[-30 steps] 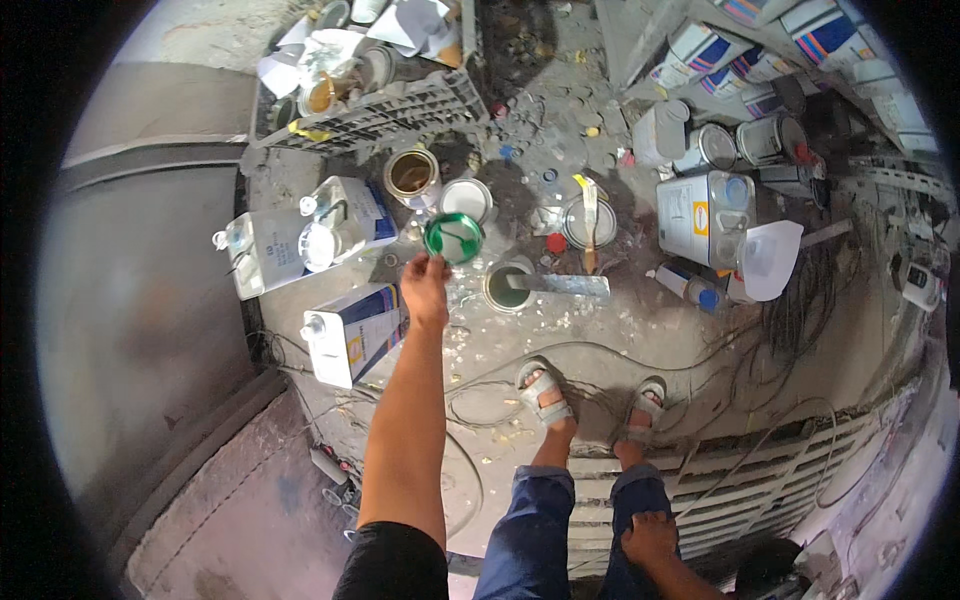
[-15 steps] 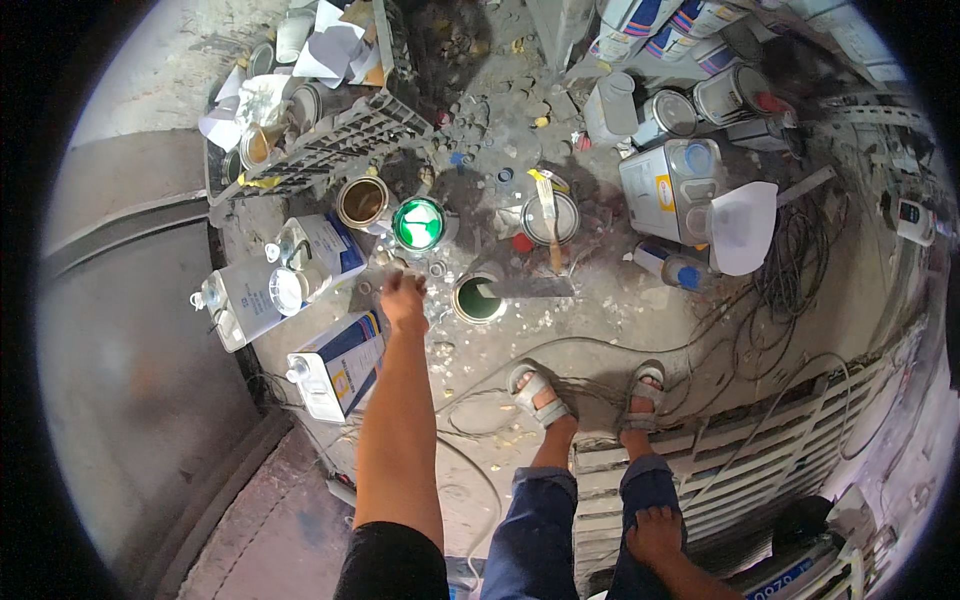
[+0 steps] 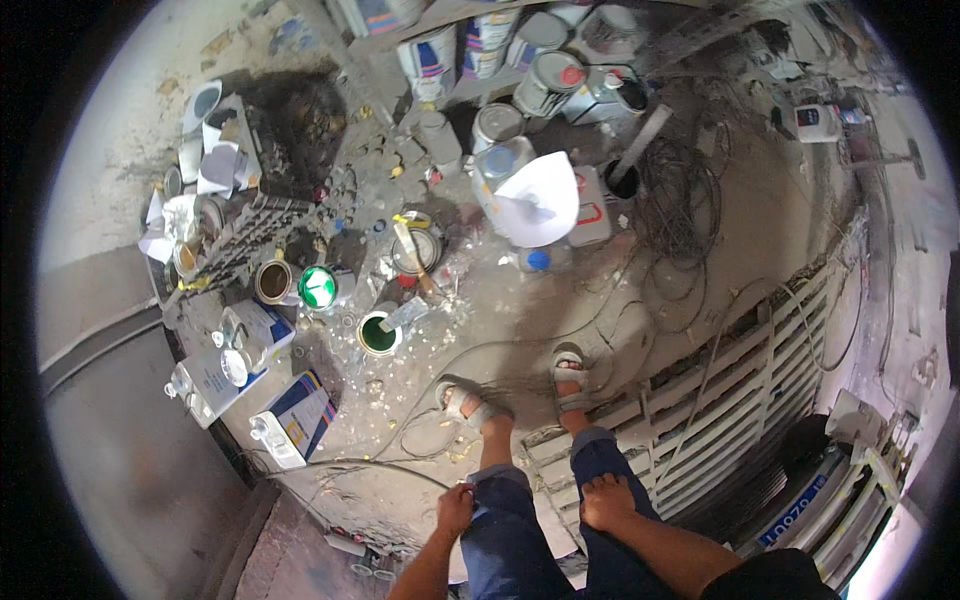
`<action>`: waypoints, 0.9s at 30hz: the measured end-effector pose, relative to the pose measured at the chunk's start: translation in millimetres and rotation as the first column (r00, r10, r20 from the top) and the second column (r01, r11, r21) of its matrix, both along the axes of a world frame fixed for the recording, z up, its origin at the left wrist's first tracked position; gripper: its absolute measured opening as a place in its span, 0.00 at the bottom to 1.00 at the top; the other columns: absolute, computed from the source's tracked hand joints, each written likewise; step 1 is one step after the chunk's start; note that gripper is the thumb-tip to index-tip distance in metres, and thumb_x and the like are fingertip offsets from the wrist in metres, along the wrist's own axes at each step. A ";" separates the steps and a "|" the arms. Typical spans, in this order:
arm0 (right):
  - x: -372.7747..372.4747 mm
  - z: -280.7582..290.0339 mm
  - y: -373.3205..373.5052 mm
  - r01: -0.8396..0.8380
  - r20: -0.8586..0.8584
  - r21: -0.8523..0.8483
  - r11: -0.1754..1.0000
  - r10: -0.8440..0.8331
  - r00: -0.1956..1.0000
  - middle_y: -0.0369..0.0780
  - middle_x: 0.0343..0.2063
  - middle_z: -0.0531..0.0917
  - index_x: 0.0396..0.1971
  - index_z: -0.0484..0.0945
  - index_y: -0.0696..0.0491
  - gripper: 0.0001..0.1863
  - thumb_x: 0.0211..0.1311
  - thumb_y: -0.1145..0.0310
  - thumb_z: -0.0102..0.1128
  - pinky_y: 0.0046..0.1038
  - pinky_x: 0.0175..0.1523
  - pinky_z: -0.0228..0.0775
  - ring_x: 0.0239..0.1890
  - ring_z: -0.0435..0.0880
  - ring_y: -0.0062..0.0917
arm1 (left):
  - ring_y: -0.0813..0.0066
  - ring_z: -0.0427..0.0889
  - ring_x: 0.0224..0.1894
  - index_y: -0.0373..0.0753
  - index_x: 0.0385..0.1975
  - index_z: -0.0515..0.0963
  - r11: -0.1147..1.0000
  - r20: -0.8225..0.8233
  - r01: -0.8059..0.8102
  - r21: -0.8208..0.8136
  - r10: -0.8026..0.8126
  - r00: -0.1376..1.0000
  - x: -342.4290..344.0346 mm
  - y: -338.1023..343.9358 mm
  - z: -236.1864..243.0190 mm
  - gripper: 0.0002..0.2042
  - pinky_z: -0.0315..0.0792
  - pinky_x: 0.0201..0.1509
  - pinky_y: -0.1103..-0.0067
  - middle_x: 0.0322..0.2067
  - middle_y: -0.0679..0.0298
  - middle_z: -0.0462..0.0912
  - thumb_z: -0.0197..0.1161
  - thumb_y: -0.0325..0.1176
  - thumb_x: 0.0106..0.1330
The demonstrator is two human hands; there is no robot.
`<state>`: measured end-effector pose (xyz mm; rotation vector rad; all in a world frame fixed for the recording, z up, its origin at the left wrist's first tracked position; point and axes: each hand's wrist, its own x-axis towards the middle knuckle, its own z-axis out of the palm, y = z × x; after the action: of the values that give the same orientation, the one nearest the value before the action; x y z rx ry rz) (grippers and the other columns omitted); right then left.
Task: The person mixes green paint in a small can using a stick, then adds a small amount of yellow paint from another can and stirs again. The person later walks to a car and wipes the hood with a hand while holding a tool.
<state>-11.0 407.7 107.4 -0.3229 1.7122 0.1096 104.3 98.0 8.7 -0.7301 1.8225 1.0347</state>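
Observation:
My left hand (image 3: 455,508) is beside my left knee, fingers curled in; whether they hold anything is hidden. My right hand (image 3: 606,500) rests on my right knee, fingers lying over the denim. On the floor ahead stands an open can of dark green paint (image 3: 375,338) with a flat pale strip (image 3: 405,314) across its rim. Behind it are a can of bright green paint (image 3: 318,287) and a can with brown contents (image 3: 272,282). A paintbrush (image 3: 412,250) lies across a closed round can (image 3: 432,246).
Rectangular tins (image 3: 292,420) stand at the left, near a dark crate (image 3: 250,232) full of cans and paper. A white curved sheet (image 3: 545,200) tops containers ahead. Coiled cable (image 3: 680,220) lies at the right, and a slatted rack (image 3: 720,400) beside my feet.
My left hand has drawn back from the floor near the cans to my left knee. The view has swung right, so the cans now appear farther left. My right hand stays on my knee.

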 end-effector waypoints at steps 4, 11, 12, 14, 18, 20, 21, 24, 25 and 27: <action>-3.9 8.3 15.9 0.017 0.030 -0.007 1.000 -0.017 0.999 0.43 0.54 0.76 0.54 0.74 0.54 0.25 0.60 0.56 0.55 0.47 0.63 0.57 0.60 0.70 0.38 | 0.49 0.79 0.50 0.45 0.52 0.77 0.990 -0.121 -0.036 -0.136 0.019 0.992 8.0 44.1 46.4 0.17 0.73 0.54 0.61 0.50 0.48 0.79 0.57 0.38 0.63; 4.0 41.1 71.8 0.259 -0.119 -0.171 0.951 -0.281 0.952 0.48 0.61 0.71 0.64 0.66 0.51 0.30 0.64 0.55 0.54 0.50 0.67 0.57 0.67 0.63 0.43 | 0.39 0.55 0.70 0.51 0.69 0.62 0.821 0.114 0.571 0.008 -0.568 0.815 24.6 85.5 97.5 0.32 0.56 0.71 0.55 0.70 0.45 0.56 0.54 0.52 0.64; 5.0 44.4 80.9 0.283 -0.113 -0.144 0.948 -0.300 0.947 0.49 0.63 0.70 0.66 0.64 0.50 0.31 0.65 0.55 0.54 0.51 0.68 0.57 0.69 0.61 0.45 | 0.37 0.52 0.72 0.52 0.71 0.59 0.749 -0.004 0.661 -0.051 -0.662 0.750 24.2 92.2 108.1 0.34 0.54 0.72 0.54 0.71 0.44 0.52 0.53 0.54 0.65; 0.9 46.4 99.4 0.377 -0.045 -0.193 0.906 -0.392 0.919 0.50 0.65 0.67 0.69 0.59 0.50 0.33 0.66 0.57 0.54 0.50 0.69 0.56 0.70 0.59 0.48 | 0.36 0.49 0.72 0.52 0.72 0.57 0.771 0.042 0.632 -0.080 -0.631 0.775 21.8 106.9 132.2 0.35 0.51 0.73 0.52 0.72 0.42 0.47 0.53 0.55 0.65; -8.5 66.1 136.6 0.477 0.082 -0.310 0.822 -0.477 0.875 0.53 0.65 0.67 0.70 0.56 0.52 0.35 0.67 0.63 0.56 0.43 0.70 0.58 0.68 0.64 0.49 | 0.35 0.45 0.73 0.53 0.73 0.54 0.770 0.186 0.637 0.019 -0.629 0.755 10.6 125.5 171.0 0.33 0.47 0.74 0.51 0.74 0.45 0.44 0.48 0.54 0.69; -19.9 82.2 153.5 0.530 0.109 -0.274 0.803 -0.521 0.846 0.52 0.65 0.68 0.70 0.58 0.52 0.34 0.65 0.64 0.56 0.43 0.67 0.62 0.65 0.69 0.46 | 0.37 0.46 0.74 0.53 0.67 0.64 0.611 0.065 0.791 0.002 -0.790 0.610 5.4 129.3 178.6 0.27 0.47 0.75 0.53 0.73 0.54 0.51 0.48 0.52 0.69; -22.6 93.9 162.7 0.540 0.113 -0.243 0.806 -0.529 0.841 0.52 0.65 0.69 0.69 0.59 0.53 0.34 0.64 0.65 0.56 0.43 0.66 0.64 0.63 0.72 0.45 | 0.38 0.47 0.73 0.53 0.61 0.73 0.490 -0.025 0.871 -0.034 -0.872 0.490 2.3 129.8 178.8 0.22 0.46 0.75 0.54 0.72 0.64 0.58 0.48 0.50 0.70; -38.7 122.8 187.2 0.682 0.223 -0.144 0.717 -0.648 0.729 0.50 0.62 0.72 0.70 0.59 0.52 0.35 0.65 0.63 0.58 0.42 0.62 0.67 0.58 0.77 0.44 | 0.44 0.51 0.73 0.47 0.58 0.76 0.769 -0.036 0.639 -0.002 -0.639 0.769 -1.0 133.5 185.4 0.23 0.48 0.75 0.54 0.70 0.64 0.62 0.46 0.49 0.70; -40.5 130.9 192.8 0.684 0.188 -0.125 0.718 -0.660 0.727 0.50 0.60 0.74 0.70 0.59 0.52 0.34 0.65 0.63 0.58 0.42 0.62 0.68 0.57 0.77 0.43 | 0.51 0.54 0.73 0.43 0.58 0.76 0.784 -0.033 0.621 -0.008 -0.621 0.783 -4.3 134.1 189.5 0.24 0.49 0.74 0.55 0.68 0.63 0.66 0.46 0.48 0.69; -43.4 144.2 203.7 0.746 0.123 -0.063 0.663 -0.737 0.665 0.48 0.57 0.77 0.70 0.59 0.51 0.34 0.65 0.62 0.58 0.41 0.61 0.69 0.54 0.79 0.42 | 0.49 0.57 0.72 0.51 0.62 0.73 0.748 -0.077 0.664 -0.007 -0.662 0.746 -17.9 133.7 203.1 0.24 0.53 0.72 0.53 0.69 0.59 0.63 0.47 0.50 0.68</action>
<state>-54.3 611.4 251.6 0.3212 1.6414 -0.6055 86.3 231.7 211.7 0.0137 1.9110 0.5960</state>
